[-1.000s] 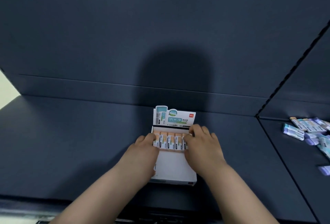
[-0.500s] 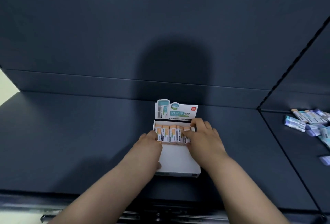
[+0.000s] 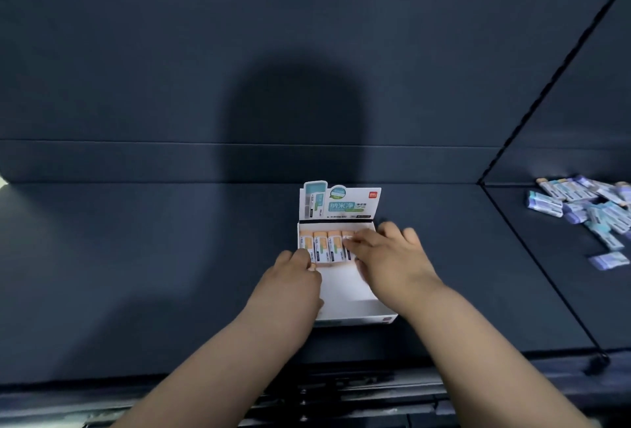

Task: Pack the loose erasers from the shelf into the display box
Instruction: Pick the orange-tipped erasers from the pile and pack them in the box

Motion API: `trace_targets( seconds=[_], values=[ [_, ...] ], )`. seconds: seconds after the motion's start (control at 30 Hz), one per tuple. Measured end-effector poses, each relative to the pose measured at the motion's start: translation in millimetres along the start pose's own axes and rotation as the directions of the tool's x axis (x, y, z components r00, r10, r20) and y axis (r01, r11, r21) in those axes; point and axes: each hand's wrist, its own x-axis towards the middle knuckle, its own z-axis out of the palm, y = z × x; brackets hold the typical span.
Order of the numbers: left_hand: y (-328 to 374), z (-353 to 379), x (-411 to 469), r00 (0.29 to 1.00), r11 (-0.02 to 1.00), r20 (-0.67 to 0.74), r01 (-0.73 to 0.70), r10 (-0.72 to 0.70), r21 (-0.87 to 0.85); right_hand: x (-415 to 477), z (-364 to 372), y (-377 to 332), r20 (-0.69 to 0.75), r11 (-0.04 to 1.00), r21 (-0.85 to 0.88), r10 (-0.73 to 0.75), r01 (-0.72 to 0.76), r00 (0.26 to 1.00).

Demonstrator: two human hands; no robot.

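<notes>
While the lighting is pretty dim, you can see the whole setup is a dark navy shelf with a matching back panel, and a big rounded shadow falls on that panel right above the action. A thin black seam splits off the neighbouring shelf section on the right, where the loose erasers lie in a messy pile, bluish and purple wrappers, with one purple stray lying a bit nearer than the rest. The white display box sits on the main section, well apart from that pile, with its header card standing upright at the back. The card has teal graphics and big characters reading 纳米净, plus a small red logo in the top right corner; the smaller print is too tiny to read. Inside the box a row of orange-tipped erasers in white sleeves lines the far end, while the near half shows bare white floor. The left hand has bent fingers against the near end of the leftmost eraser, and I honestly can't tell if that grip is pinching or just nudging. The right hand lies flat over the right end of the row, grip apart, fingers spread.
</notes>
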Motion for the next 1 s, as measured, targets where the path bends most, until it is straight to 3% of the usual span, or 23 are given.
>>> trace_targets(
  seconds=[0.27, 0.47, 0.6, 0.77, 1.0],
  values=[
    [-4, 5, 0, 0.998, 0.999, -0.056, -0.041, 0.041, 0.003, -3, 1, -3, 0.045, 0.998, -0.042, 0.04, -0.038, 0.998],
    [-6, -4, -4, 0.98, 0.994, -0.187, -0.053, 0.07, 0.099, -13, -3, 1, -0.107, 0.988, 0.12, 0.109, -0.096, 0.988],
    [4, -9, 0, 0.966, 0.993, -0.246, -0.055, 0.079, 0.103, -24, -8, 8, -0.103, 0.968, 0.244, 0.085, -0.058, 0.991],
    [50, -12, 2, 0.952, 0.988, -0.265, -0.137, 0.152, 0.074, -51, -16, 36, -0.083, 0.898, 0.44, 0.042, -0.002, 0.996],
    [159, -4, 24, 0.951, 0.991, -0.281, -0.125, 0.132, 0.042, -117, -20, 141, 0.028, 0.938, 0.347, 0.015, -0.024, 0.999]
  ],
)
